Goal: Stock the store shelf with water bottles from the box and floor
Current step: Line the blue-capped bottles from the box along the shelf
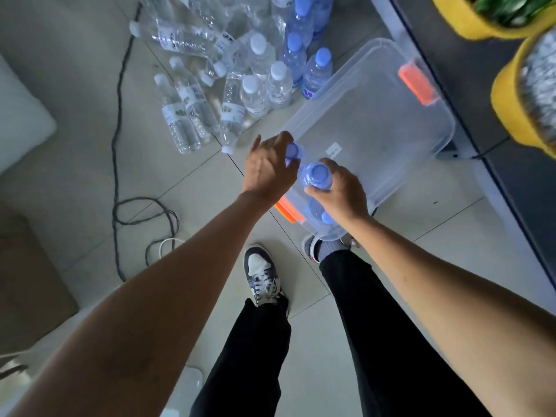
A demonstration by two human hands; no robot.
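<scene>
Bottle [291,151] clutched in left grip [269,168], second bottle [316,173] clasped in right grip [341,192], both above box [391,121] near edge

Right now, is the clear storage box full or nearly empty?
Nearly empty: the clear storage box shows mostly bare floor; blue-capped bottles show only at its near end.

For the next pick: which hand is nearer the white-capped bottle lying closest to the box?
Left. The left hand is just beside that bottle; the right hand is farther, over the box.
</scene>
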